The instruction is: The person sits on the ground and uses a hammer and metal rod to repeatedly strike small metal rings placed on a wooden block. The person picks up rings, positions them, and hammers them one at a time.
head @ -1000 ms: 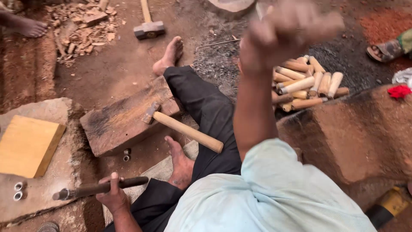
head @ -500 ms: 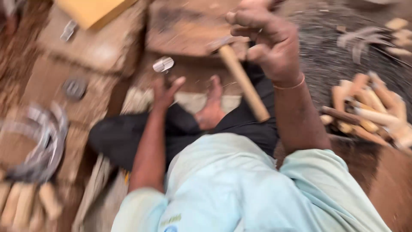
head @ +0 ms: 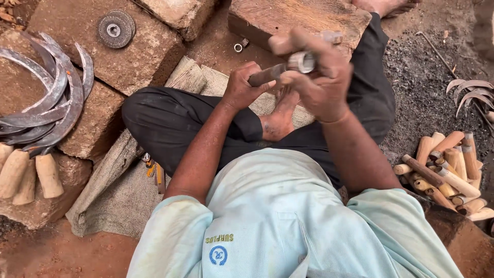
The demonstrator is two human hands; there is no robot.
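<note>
Sickle blades (head: pixel 49 103) piled at nine o'clock on a stone block (head: pixel 103 56).

Left hand (head: pixel 244 87) clamped round a dark wooden handle (head: pixel 267 75). Its long axis runs from eight o'clock up toward two, the metal ferrule (head: pixel 302 62) at the far end.

Right hand (head: pixel 319 77) closed over that ferrule end, perhaps also holding a pale stick, partly hidden.

Handle probably light, stiff and dry; best gripped mid-shaft.

Spare handles (head: pixel 445 172) heaped at four o'clock.

One grinding disc (head: pixel 116 29), three finished sickle handles (head: pixel 31 175), two hands.
</note>
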